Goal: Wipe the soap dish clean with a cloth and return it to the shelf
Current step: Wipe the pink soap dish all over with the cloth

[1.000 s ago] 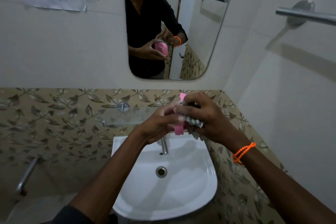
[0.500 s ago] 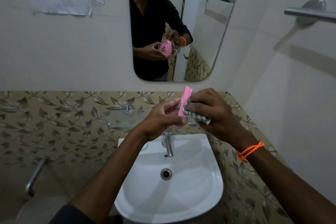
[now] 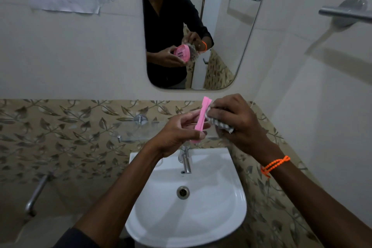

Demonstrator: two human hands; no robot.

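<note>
Wiping the pink soap dish above the basin, glass shelf waiting just behind.

White basin [image 3: 187, 217] sits below, and the glass shelf [image 3: 141, 129] runs along the leaf-patterned tiles behind the hands, bare where I can see it. Left hand [image 3: 175, 133] grasps the soap dish [image 3: 201, 121] edge-on, fingers curled round its lower half, held up over the tap [image 3: 186, 160]. Right hand [image 3: 237, 123] clenches a bunched checked cloth [image 3: 220, 124] against the dish's right face. To do this well, I'd say keep the left grip firm, rub into the drain slots the mirror [image 3: 201, 26] shows, then turn the dish and do its other face.
</note>
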